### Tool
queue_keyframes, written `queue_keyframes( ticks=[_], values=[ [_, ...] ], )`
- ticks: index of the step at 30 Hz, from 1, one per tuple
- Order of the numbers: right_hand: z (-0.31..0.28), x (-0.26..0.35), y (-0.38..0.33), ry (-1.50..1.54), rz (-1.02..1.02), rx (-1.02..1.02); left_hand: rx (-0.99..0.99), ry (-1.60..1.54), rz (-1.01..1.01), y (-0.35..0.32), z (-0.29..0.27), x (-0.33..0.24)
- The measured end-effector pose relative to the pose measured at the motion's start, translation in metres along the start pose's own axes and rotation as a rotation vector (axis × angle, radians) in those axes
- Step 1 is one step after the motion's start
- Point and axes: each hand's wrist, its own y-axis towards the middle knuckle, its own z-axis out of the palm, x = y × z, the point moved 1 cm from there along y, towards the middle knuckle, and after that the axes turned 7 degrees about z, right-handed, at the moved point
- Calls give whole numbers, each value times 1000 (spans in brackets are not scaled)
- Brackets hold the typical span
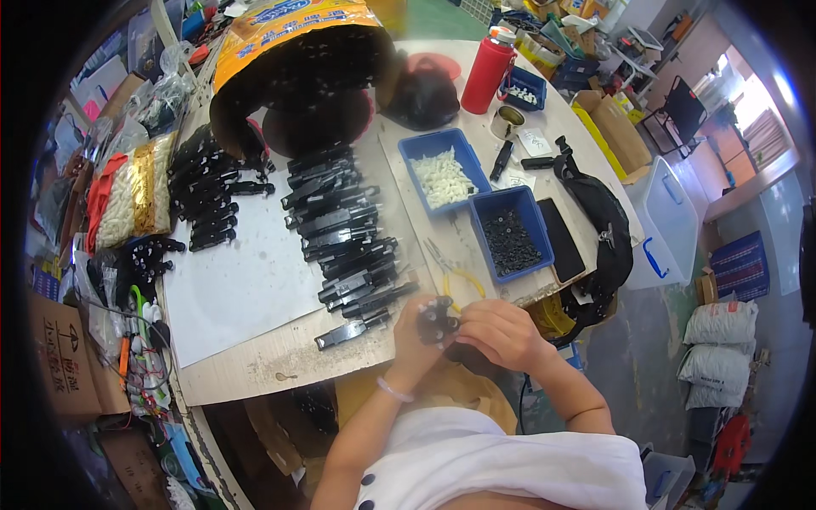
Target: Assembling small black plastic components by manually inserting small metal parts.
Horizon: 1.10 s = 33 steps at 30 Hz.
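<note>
Near the table's front edge, my left hand (416, 340) is wrapped round a bunch of short black plastic parts (437, 321) with round ends facing up. My right hand (503, 334) is beside it, fingers bent together at the bunch's right side; what they pinch is hidden. Just beyond lie pliers (464, 285) with yellow handles. A blue bin of small black pieces (512, 236) stands behind my right hand, and another blue bin holds white plastic pieces (442, 179). To the left runs a long row of flat black plastic parts (348, 255).
White sheeting (223, 293) covers the table's left part, with more black parts (212, 223) on it. An orange sack (297, 34) stands at the back. A red bottle (488, 72), a tin (507, 124), a phone-like black slab (558, 240) and a black bag (605, 229) are toward the right.
</note>
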Motion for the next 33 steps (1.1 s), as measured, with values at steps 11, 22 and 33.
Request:
queue_keyframes(
  ticks=[11, 22, 33],
  values=[
    [0, -1, -1, 111, 168, -22, -5, 20, 79, 1, 1, 2],
    [-3, 0, 2, -111, -67, -55, -1, 1, 58, 2, 1, 0],
    [-2, 1, 3, 148, 217, 3, 19, 5, 52, 0, 2, 4]
  ],
)
